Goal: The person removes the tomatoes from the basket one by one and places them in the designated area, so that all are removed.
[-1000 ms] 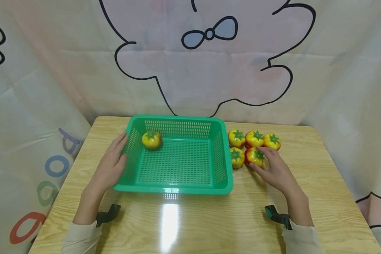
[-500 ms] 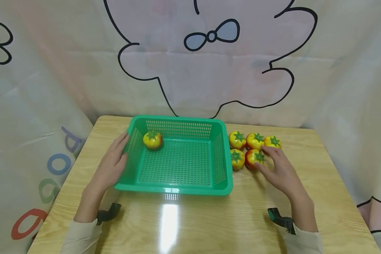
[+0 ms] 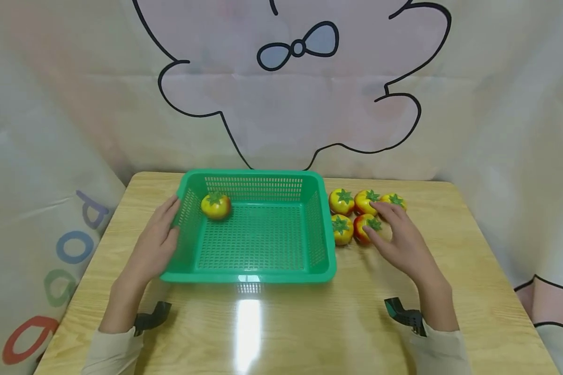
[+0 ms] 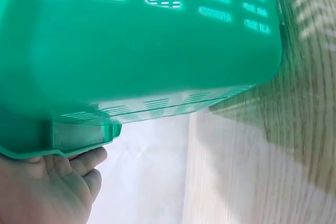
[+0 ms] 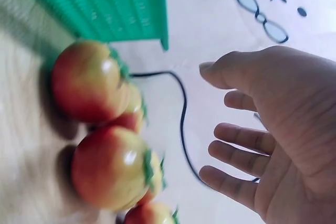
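Note:
A green plastic basket (image 3: 251, 278) stands on the table, one red-yellow tomato (image 3: 216, 206) lying inside at its back left. My left hand (image 3: 154, 244) rests against the basket's left rim; in the left wrist view its fingers (image 4: 86, 163) lie loosely along the rim's underside. To the right of the basket, several tomatoes sit in two rows with green leafy tops. Over the front right tomato (image 3: 362, 234) hovers my right hand (image 3: 403, 245), thumb and fingers spread. The right wrist view shows that hand apart from the tomatoes (image 5: 107, 167), holding nothing.
The wooden table (image 3: 281, 333) has a bright reflection near its front. A printed curtain (image 3: 244, 140) hangs behind it and along both sides. Each wrist wears a dark camera mount (image 3: 405, 315).
My right hand has lifted from around the front right tomato to above it, its fingers wider apart. The left hand stays at the basket rim. The head view has shifted slightly; the tomatoes stay put.

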The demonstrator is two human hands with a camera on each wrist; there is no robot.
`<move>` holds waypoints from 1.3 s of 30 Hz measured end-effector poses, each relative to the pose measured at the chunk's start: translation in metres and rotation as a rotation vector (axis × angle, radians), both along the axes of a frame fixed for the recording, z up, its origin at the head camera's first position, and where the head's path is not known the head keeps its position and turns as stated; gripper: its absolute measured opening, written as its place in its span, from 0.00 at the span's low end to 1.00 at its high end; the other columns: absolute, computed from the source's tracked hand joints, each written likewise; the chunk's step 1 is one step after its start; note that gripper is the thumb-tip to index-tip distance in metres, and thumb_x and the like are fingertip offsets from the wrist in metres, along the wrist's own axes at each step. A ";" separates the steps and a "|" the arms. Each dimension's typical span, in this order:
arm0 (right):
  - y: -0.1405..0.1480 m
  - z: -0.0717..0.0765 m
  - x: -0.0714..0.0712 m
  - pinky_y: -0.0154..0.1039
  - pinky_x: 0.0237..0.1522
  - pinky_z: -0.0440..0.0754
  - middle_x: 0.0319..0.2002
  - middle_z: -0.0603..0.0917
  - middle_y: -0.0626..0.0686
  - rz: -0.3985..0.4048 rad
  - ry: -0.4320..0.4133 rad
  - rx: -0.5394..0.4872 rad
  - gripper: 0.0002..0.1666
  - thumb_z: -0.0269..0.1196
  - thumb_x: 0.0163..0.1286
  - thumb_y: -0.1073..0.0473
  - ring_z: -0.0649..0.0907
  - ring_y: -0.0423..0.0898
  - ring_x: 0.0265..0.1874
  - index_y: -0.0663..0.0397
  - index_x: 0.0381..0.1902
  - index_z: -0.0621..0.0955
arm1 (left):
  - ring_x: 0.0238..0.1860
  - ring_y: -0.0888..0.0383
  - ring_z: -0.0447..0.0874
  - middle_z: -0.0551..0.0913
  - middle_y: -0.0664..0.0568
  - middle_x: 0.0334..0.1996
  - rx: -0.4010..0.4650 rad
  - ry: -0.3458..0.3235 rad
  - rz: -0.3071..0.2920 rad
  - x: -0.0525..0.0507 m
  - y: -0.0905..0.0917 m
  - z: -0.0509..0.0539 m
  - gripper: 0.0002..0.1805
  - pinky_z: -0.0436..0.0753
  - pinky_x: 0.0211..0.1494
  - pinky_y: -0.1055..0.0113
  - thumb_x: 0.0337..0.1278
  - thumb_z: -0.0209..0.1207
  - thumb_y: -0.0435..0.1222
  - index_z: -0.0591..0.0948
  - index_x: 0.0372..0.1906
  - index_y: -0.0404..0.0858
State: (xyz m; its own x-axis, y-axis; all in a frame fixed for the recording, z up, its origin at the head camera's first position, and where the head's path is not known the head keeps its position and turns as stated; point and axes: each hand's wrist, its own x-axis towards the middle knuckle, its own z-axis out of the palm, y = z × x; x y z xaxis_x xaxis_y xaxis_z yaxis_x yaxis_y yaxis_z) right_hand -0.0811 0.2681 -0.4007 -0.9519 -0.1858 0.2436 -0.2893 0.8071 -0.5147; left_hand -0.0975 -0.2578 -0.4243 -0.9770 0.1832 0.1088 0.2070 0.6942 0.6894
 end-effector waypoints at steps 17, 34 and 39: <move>-0.051 0.033 -0.024 0.58 0.59 0.86 0.70 0.78 0.59 0.205 0.035 0.048 0.33 0.71 0.72 0.59 0.82 0.56 0.62 0.55 0.72 0.77 | 0.88 0.36 0.41 0.47 0.43 0.88 -0.012 -0.024 0.015 0.001 -0.007 0.000 0.33 0.46 0.87 0.33 0.82 0.38 0.36 0.51 0.87 0.38; -0.074 0.054 -0.047 0.59 0.65 0.84 0.73 0.75 0.60 0.335 -0.053 0.153 0.32 0.67 0.77 0.54 0.79 0.59 0.69 0.56 0.74 0.76 | 0.87 0.36 0.44 0.47 0.41 0.88 -0.009 -0.028 -0.006 -0.003 0.000 0.001 0.34 0.52 0.85 0.30 0.82 0.37 0.35 0.51 0.87 0.37; -0.086 0.067 -0.054 0.60 0.68 0.82 0.73 0.75 0.61 0.366 -0.049 0.180 0.31 0.66 0.77 0.52 0.77 0.59 0.71 0.55 0.73 0.77 | 0.88 0.36 0.41 0.45 0.44 0.88 -0.008 -0.046 -0.009 0.000 -0.002 0.001 0.34 0.48 0.87 0.32 0.82 0.37 0.35 0.50 0.87 0.38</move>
